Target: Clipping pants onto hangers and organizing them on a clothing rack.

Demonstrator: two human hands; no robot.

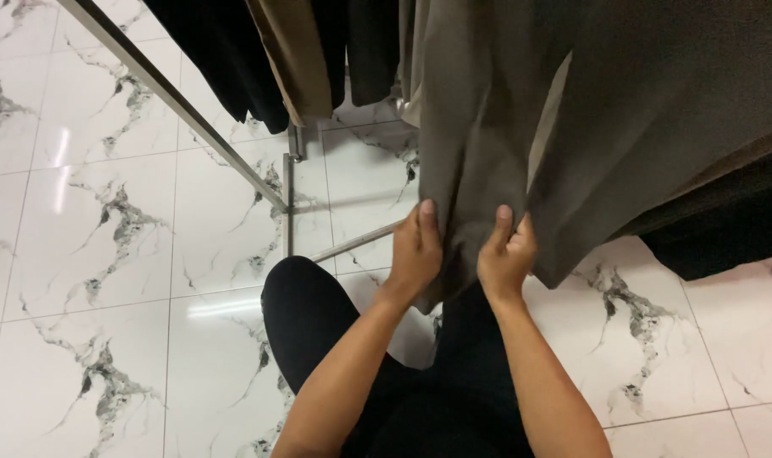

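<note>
Grey-brown trousers [471,110] hang from above, one leg dropping to the middle of the view. My left hand [415,250] grips the lower left edge of that leg near its hem. My right hand [506,254] pinches the same leg's right edge, fingers curled into the fabric, close beside a second grey-brown panel [649,127] on the right. Both forearms reach up from the bottom of the view over my black-clothed knee [305,318].
More garments hang along the top: black [225,51], tan [297,51] and a dark one at right [725,229]. A metal rack frame [174,97] with an upright post [289,203] stands on white marble floor tiles [89,254].
</note>
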